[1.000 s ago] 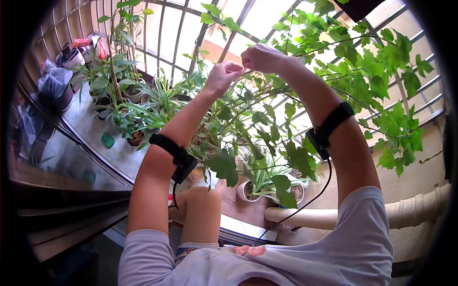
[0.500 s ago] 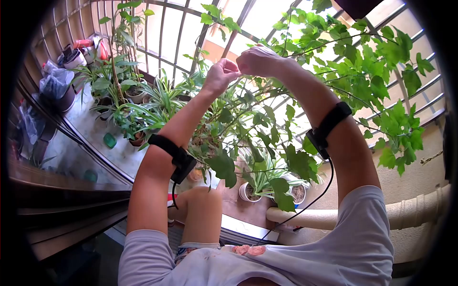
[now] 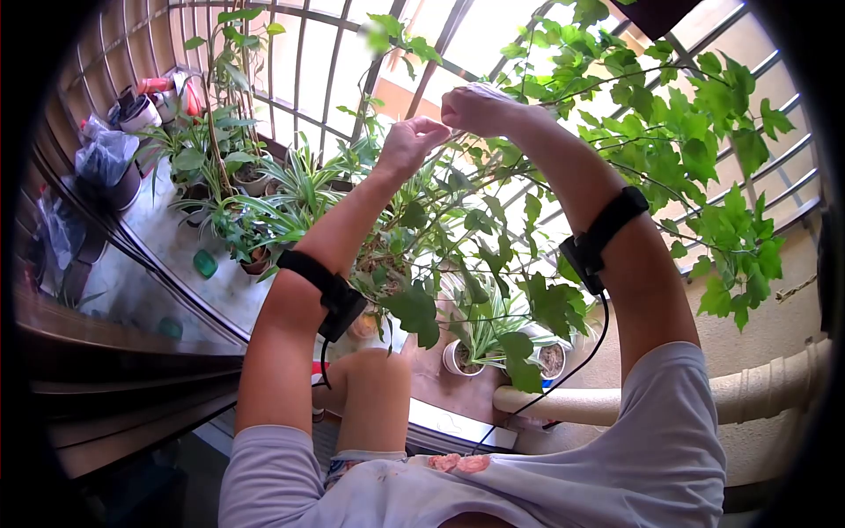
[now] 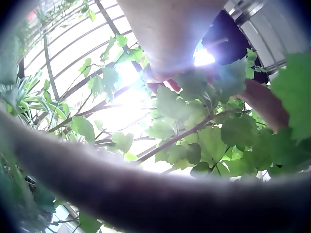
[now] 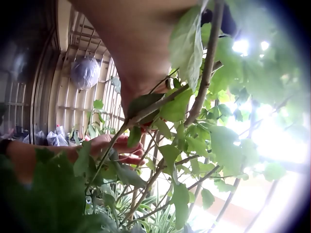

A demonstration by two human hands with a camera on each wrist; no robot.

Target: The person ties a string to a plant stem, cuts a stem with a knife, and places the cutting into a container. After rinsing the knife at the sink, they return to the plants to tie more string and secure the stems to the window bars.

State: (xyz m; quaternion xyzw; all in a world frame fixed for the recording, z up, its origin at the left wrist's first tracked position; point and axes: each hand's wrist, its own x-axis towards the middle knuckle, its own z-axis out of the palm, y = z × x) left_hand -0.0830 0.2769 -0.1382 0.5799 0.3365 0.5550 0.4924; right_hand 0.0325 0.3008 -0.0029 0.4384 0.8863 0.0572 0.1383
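Both hands are raised among the thin stems of a leafy vine (image 3: 556, 304). In the head view the left hand (image 3: 407, 148) pinches thumb and fingertips together at a thin stem. Just to its right, the right hand (image 3: 480, 110) bends down from above, fingers curled in at the same spot, its fingertips close to the left's. The left wrist view shows the left hand (image 4: 167, 43) over a brown branch (image 4: 180, 137), its fingertips behind leaves. In the right wrist view, leaves and a branch (image 5: 206, 73) partly cover the right hand (image 5: 141, 53); the left hand (image 5: 109, 145) is below it.
Metal window bars (image 3: 330, 66) stand behind the vine. Potted plants (image 3: 255, 180) and bagged pots (image 3: 104, 158) are at the left. A white pot (image 3: 462, 359) stands below the arms, and a thick beige pipe (image 3: 731, 396) runs along the lower right.
The hands moved slightly left, then slightly back right, staying close together. The leaves around them shifted a little.
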